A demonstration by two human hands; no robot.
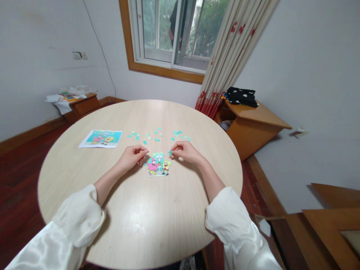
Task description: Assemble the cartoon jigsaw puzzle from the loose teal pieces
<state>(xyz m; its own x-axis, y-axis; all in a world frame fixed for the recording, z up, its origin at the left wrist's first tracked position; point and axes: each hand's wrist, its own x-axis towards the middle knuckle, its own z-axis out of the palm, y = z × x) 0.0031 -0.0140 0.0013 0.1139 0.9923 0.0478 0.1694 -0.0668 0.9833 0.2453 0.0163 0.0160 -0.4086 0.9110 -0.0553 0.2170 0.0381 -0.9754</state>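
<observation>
Pinching a teal pc (170,153) by a part-built jigsaw (159,157) on round table (135,210).
R hand (184,150) grips it; L hand (132,155) near jigsaw's left edge, can't tell if holding. Centre's joined; scattered pcs (157,140) beyond, unfitted.

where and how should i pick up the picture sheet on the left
Probably pinch the near right corner of the picture sheet, coming in from its right with the left hand: the thin sheet lies flat on the table, and that corner is closest.
</observation>
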